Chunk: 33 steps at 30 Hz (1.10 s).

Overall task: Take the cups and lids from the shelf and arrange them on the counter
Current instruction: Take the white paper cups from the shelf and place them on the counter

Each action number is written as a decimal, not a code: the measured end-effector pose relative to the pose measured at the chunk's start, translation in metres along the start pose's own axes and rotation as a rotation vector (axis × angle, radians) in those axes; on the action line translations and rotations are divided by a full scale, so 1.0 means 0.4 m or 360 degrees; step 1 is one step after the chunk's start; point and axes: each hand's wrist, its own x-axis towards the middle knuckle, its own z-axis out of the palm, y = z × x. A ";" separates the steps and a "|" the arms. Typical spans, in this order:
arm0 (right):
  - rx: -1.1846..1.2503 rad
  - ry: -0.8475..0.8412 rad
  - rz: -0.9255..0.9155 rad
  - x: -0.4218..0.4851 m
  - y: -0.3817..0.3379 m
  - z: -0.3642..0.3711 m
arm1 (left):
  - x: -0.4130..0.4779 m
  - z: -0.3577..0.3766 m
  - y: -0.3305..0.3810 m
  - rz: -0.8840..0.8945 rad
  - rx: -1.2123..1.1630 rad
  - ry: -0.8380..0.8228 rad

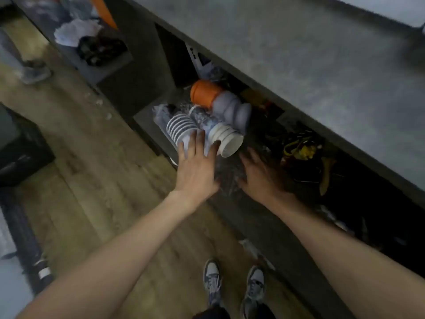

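Observation:
On the low shelf (147, 116) under the grey counter (299, 54) lie stacks of white paper cups on their sides: one ribbed stack (180, 128) at the left, another stack (226, 140) with its open mouth facing me. Behind them lie an orange cup stack (203, 93) and a grey stack (232, 109). My left hand (196, 166) is spread, fingertips touching the white stacks. My right hand (258, 173) is spread too, resting on a dark plastic bag (227, 173) just right of the cups. Neither hand grips anything.
Further right the shelf holds dark clutter with yellow items (301, 148). Another shelf bay at upper left holds white crumpled material (76, 33) and dark objects. Wooden floor (76, 139) lies below, with my shoes (232, 286) and a black box (20, 146) at left.

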 end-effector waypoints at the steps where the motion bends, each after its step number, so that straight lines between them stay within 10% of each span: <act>1: -0.0004 0.0040 0.0022 0.023 -0.002 0.012 | 0.022 0.018 -0.008 -0.0016 0.0024 -0.0049; 12: 0.0231 0.0615 0.0130 0.186 -0.054 0.041 | 0.141 0.032 -0.111 -0.0177 -0.0613 0.0159; 25: 0.0035 0.0377 0.0178 0.264 -0.080 0.044 | 0.142 0.042 -0.118 -0.0104 -0.0612 0.0186; 33: 0.0641 0.0443 0.0537 0.060 -0.023 0.013 | 0.125 0.050 -0.104 0.0070 -0.0614 0.0018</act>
